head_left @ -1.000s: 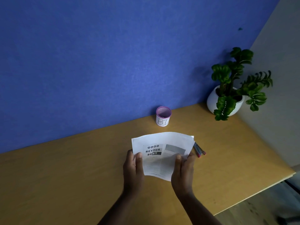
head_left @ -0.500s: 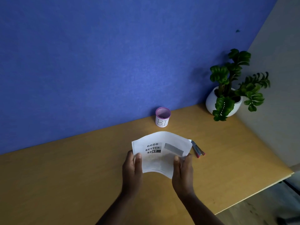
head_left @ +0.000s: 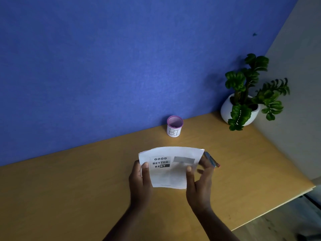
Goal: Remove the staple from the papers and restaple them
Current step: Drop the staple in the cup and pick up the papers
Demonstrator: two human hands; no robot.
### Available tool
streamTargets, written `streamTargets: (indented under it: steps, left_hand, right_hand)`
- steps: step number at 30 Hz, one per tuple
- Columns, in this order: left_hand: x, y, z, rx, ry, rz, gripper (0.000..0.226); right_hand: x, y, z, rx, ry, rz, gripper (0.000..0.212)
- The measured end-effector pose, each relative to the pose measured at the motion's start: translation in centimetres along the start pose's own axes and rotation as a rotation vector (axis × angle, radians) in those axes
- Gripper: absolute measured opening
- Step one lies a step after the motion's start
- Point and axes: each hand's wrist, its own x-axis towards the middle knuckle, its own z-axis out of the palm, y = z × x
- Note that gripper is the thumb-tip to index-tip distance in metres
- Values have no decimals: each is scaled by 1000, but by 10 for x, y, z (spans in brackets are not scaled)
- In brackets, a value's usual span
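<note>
Head view:
- Desk [head_left: 69,188]: far edge against blue wall [head_left: 121,66], right edge drops to floor; bare wood left of hands.
- Papers [head_left: 172,166] held above desk centre, bowed, long axis left-right, printed face up, top edge toward wall.
- Left hand [head_left: 139,180] pinches left edge, thumb on top.
- Right hand [head_left: 199,183] pinches right side, thumb on top, fingers blurred behind.
- Grey tool [head_left: 211,160], pink tip, lies on desk just right of papers.
- Pink mesh cup [head_left: 174,126] by wall; contents unclear.
- White pot [head_left: 225,110] holds plant.

Dim, underexposed — soft shadows, slight motion blur (wide-angle bowed edges)
</note>
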Motion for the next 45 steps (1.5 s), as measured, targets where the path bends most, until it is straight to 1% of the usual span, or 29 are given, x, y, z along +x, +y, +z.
streamTargets:
  steps: [1,2,3,4,5,7,9,11,15,18,22,24,27,30,32,35,38,41,45]
  left_hand:
    - [0,1,0,3,-11,0,21]
    - [1,3,-1,7,-22,3,21]
    - [3,5,-2,12,-35,8,22]
    - [4,8,-2,16,-49,14,22]
    - [6,10,-3,21,-64,23,23]
    - [9,16,-5,30,-97,45,27]
    - [11,24,-7,20,-138,67,31]
    - [12,32,-9,-3,-182,67,28]
    - [15,51,-16,-46,-229,33,21]
    - [18,73,-21,-88,-168,49,24]
    - [21,95,-25,-129,-47,57,42]
    - [22,103,-25,-129,-21,118,46]
    - [24,111,-26,-71,-43,218,45]
    - [25,114,-23,-20,-65,292,45]
    - [25,116,-21,-10,-61,307,45]
    - [24,117,-22,-24,-64,290,44]
    - [26,118,-23,-81,-63,223,42]
    - [27,121,-24,-123,-72,159,43]
    - [27,124,-24,-111,-82,144,46]
  right_hand:
    - [5,-5,-2,-74,68,-20,59]
    - [12,-14,-4,-156,128,-75,69]
    - [21,-25,-6,-228,166,-162,71]
    - [30,-40,-7,-286,170,-275,66]
    - [39,-55,-7,-333,135,-402,59]
    - [56,-80,-3,-421,-40,-616,49]
    - [68,-97,2,-508,-223,-712,48]
    - [76,-106,6,-565,-323,-741,48]
    - [86,-113,6,-567,-373,-704,57]
    - [89,-124,4,-529,-389,-659,45]
    - [89,-141,-1,-368,-468,-456,33]
    - [92,-148,-5,-315,-473,-398,28]
    - [95,-158,-10,-276,-496,-422,21]
    - [93,-162,-9,-278,-512,-427,24]
    - [92,-161,-9,-268,-503,-412,24]
    - [93,-159,-11,-246,-424,-427,23]
    - [92,-159,-14,-257,-356,-427,23]
    - [92,-160,-15,-288,-363,-440,24]
    - [95,-162,-16,-281,-388,-428,22]
